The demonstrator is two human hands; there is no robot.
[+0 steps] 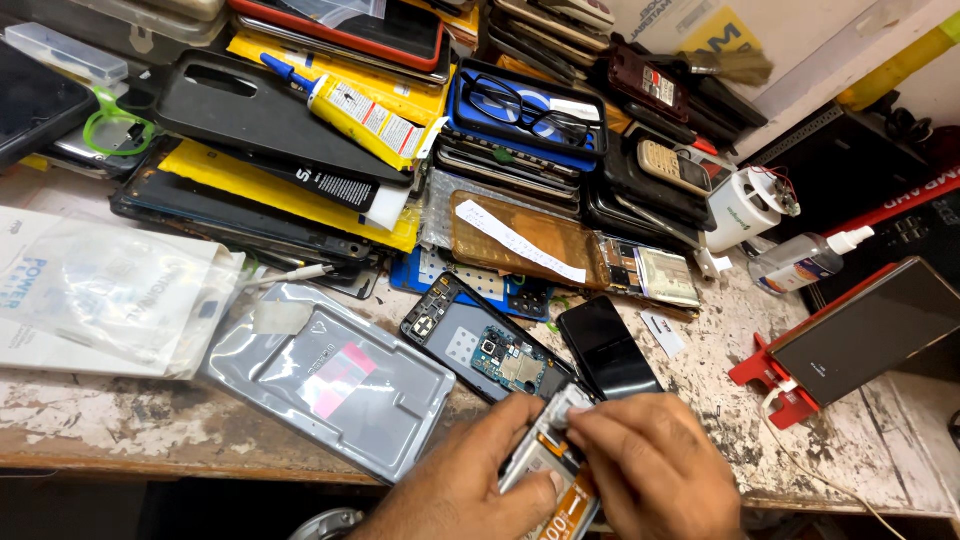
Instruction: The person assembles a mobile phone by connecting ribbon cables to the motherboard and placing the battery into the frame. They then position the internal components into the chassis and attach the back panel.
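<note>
A flat battery (548, 462) with an orange and silver face is held over the near edge of the counter (120, 420). It is gripped from the left by the left hand (455, 485), whose fingers are curled closed along its side. Its upper end is pinched by the right hand (650, 465), fingers drawn together on a small pale tab. The battery's lower end is cut off by the frame, as are both wrists. Just beyond the hands, an opened phone (480, 345) with its circuit board exposed is seen, and beside it a dark screen panel (607, 348). A blue tray (525, 110) is seen holding a pair of spectacles (510, 100).
</note>
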